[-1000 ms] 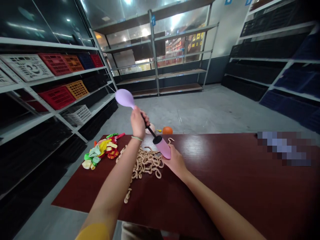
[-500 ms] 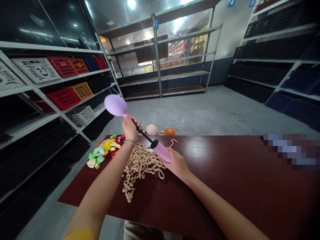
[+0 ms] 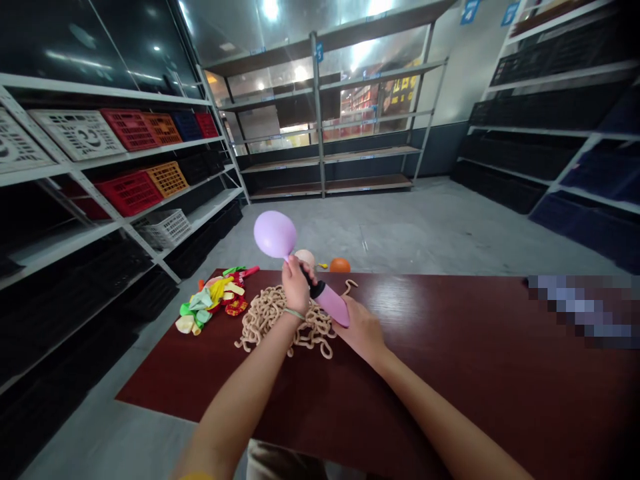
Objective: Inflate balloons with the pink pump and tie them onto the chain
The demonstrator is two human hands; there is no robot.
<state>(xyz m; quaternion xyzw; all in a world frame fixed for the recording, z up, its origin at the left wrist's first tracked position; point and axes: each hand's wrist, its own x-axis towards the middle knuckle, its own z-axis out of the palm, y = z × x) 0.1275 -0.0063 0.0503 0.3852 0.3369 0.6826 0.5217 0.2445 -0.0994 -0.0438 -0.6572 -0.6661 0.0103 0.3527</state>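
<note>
Both hands grip a pink and black balloon pump [image 3: 333, 304], held at a slant above the table. My left hand [image 3: 296, 285] is closed around its black end, with the neck of a purple balloon [image 3: 275, 234] at its fingers. That balloon is partly inflated and points up to the left. Around the pink barrel, my right hand [image 3: 361, 328] is closed at the lower end. Below and behind my left hand lies a heap of beige, rope-like loops [image 3: 261, 313]. Limp coloured balloons [image 3: 213, 297] are piled to the left of the heap.
The dark red table [image 3: 440, 360] stretches right to a pixelated patch. Past its far edge show a pale balloon [image 3: 305, 258] and an orange balloon [image 3: 340, 265]. Shelves with plastic crates [image 3: 133, 193] line the left side; a metal rack [image 3: 320, 153] stands at the back.
My left hand has moved right and down, towards my right hand, bringing the purple balloon along. The pump's black rod, long before, has slid into the pink barrel.
</note>
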